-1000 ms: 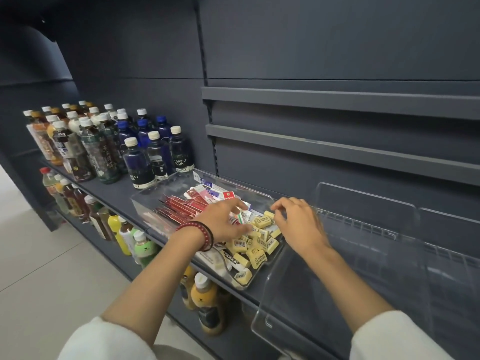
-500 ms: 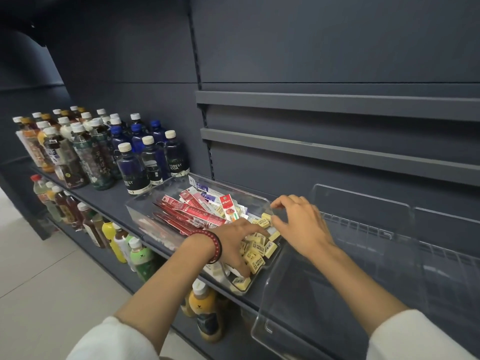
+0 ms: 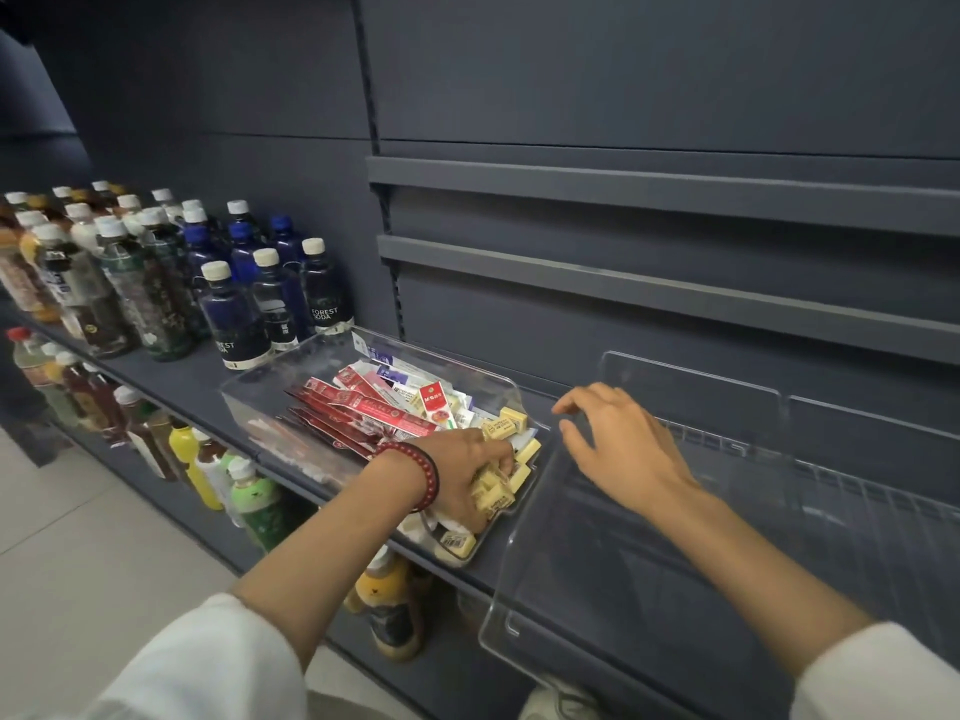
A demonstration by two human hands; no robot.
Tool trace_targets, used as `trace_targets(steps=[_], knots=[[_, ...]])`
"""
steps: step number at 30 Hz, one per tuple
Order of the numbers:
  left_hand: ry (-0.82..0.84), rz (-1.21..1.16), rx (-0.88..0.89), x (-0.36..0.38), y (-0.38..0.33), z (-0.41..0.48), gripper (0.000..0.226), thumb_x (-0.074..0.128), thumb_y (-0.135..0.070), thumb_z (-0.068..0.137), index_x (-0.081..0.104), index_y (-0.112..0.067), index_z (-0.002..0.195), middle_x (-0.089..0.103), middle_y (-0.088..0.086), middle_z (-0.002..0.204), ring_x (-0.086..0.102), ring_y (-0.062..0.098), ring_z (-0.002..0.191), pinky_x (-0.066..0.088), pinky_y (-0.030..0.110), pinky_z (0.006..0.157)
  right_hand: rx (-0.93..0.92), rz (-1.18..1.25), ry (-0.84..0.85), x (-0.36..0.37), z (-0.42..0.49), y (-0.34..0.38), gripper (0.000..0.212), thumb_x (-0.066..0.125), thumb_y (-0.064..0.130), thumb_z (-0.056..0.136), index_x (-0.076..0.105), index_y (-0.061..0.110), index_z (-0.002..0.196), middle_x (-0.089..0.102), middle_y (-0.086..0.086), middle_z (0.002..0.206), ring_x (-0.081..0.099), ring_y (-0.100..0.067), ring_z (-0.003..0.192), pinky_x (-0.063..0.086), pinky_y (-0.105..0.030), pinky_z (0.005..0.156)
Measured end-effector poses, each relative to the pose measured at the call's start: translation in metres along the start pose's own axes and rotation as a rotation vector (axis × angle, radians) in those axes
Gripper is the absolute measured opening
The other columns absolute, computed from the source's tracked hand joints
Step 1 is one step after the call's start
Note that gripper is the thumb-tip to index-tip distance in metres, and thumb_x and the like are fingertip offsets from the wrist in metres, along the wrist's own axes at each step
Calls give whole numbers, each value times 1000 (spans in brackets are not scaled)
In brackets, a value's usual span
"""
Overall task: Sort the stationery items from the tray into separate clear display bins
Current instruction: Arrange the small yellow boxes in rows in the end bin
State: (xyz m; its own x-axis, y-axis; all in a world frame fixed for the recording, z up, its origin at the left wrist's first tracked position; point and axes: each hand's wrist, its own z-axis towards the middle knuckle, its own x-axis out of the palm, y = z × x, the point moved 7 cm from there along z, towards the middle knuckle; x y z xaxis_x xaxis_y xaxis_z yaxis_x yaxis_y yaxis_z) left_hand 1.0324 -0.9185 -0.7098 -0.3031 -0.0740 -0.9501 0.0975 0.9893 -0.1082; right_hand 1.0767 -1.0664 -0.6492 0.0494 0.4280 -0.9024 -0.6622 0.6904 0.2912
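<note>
Left hand point(image 3: 457, 472), fingertips hidden among erasers point(image 3: 497, 497)

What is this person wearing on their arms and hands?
The left hand and right hand are bare, with no gloves. The white left sleeve and right sleeve end near the elbows, leaving the forearms uncovered. A dark red beaded bracelet circles the left wrist.
</note>
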Motion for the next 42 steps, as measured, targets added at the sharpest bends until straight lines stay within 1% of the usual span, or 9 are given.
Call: trace_targets(steps=[7,14,20,25,28,31,36,39,42], knots=[[-51,19,-69,-7,5,2,67,73,-36,76,41,-30,135,49,-2,94,53,19,91,49,30,76,40,67,42,-10,-7,-13,26,52,31,96,55,25,122,53,7,124,50,-13,118,46,-32,94],[-126,-36,-128,-15,10,1,34,69,-34,83,57,-23,112,49,-9,80,54,18,88,46,27,73,79,75,31,-35,-28,-43,24,55,31,94,56,26,118,53,9,119,53,-11,114,47,-34,94],[-246,-155,-261,-27,23,-9,57,72,-43,78,53,-27,129,61,2,118,56,22,108,48,36,92,107,114,21,-54,-44,-64,21,58,31,92,57,29,113,52,11,116,55,-11,108,50,-40,92],[-497,-319,-269,-61,13,-26,36,73,-38,79,60,-27,110,65,-3,99,60,15,83,51,30,77,61,111,7,-72,-53,-71,22,58,33,92,56,31,114,51,14,116,56,-8,100,50,-38,90],[-615,-410,-220,-84,-21,-23,35,74,-39,78,61,-27,108,65,-4,92,61,14,81,52,27,72,29,123,-5,-88,-58,-71,22,57,38,93,55,33,114,51,17,117,57,-4,96,51,-36,87],[-680,-440,-81,-102,-76,-8,32,77,-42,73,63,-33,100,68,-7,88,62,12,86,53,30,80,28,163,-89,-107,-66,-74,23,54,42,94,55,34,115,53,17,112,59,-2,92,50,-32,87],[-719,-547,138,-121,-175,18,19,72,-42,77,64,-37,92,68,-11,82,63,8,84,55,36,77,120,360,-241,-139,-93,-98,25,53,39,96,57,32,119,61,14,107,62,-1,88,49,-16,78],[-729,-596,221,-124,-227,30,12,67,-37,81,65,-34,92,67,-11,80,62,10,82,55,38,75,218,544,-331,-154,-110,-117,18,60,27,94,59,22,112,67,5,104,68,-8,76,59,-29,64],[-697,-609,240,-119,-266,43,9,64,-36,82,62,-34,91,67,-8,82,62,16,83,54,39,76,314,572,-385,-164,-130,-142,13,64,20,92,58,21,104,69,2,99,69,-11,72,60,-31,59]])
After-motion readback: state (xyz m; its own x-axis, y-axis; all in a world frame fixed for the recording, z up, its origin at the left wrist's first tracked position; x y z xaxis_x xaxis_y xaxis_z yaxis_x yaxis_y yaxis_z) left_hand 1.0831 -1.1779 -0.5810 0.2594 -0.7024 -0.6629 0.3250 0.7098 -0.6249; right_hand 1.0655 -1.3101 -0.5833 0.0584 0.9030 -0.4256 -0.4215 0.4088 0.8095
